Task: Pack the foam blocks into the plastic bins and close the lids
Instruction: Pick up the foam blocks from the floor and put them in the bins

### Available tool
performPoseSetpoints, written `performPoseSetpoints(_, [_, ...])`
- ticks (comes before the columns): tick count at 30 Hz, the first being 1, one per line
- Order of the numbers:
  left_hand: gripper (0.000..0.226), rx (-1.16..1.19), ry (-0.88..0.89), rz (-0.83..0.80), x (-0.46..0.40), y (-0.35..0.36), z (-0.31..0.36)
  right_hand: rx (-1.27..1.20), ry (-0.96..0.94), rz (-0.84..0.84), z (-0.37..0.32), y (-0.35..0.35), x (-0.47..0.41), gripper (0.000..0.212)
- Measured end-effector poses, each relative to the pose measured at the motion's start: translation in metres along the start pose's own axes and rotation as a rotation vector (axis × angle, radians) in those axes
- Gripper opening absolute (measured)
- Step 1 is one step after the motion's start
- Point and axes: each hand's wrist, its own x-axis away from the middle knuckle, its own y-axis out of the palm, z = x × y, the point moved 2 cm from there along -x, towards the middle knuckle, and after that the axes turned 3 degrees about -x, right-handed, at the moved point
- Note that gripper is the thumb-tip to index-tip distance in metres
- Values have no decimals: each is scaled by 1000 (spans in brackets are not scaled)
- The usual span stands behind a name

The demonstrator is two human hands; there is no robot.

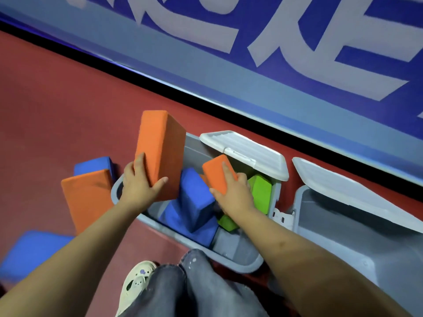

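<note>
On the red floor [45,92] at far left lie loose blue blocks [32,250]. Our left hand [139,186] grips a tall orange block [160,152] above the grey bin [238,255]; our right hand [235,193] clasps a smaller orange block [216,172] inside it, its white lid [247,152] raised.

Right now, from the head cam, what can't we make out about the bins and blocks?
- Floor of the left bin, head view: covered by blocks and both arms, so no block count.
- Right bin: cut off by the frame's right edge and shaded by its lid; contents unclear.
- Blue block on the floor: motion-blurred, partly behind the left arm.
- Orange block under the right hand: lower end hidden.
</note>
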Motion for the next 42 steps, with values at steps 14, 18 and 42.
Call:
performPoseSetpoints(14, [97, 58, -18, -388, 27, 15, -72, 191, -38, 159, 15, 36, 41, 76])
performPoseSetpoints(18, [95, 147, -30, -357, 35, 24, -78, 209, -428, 236, 2, 52, 53, 48])
performPoseSetpoints(42, [55, -216, -20, -641, 68, 6, -113, -63, 278, -784, 38, 95, 93, 70])
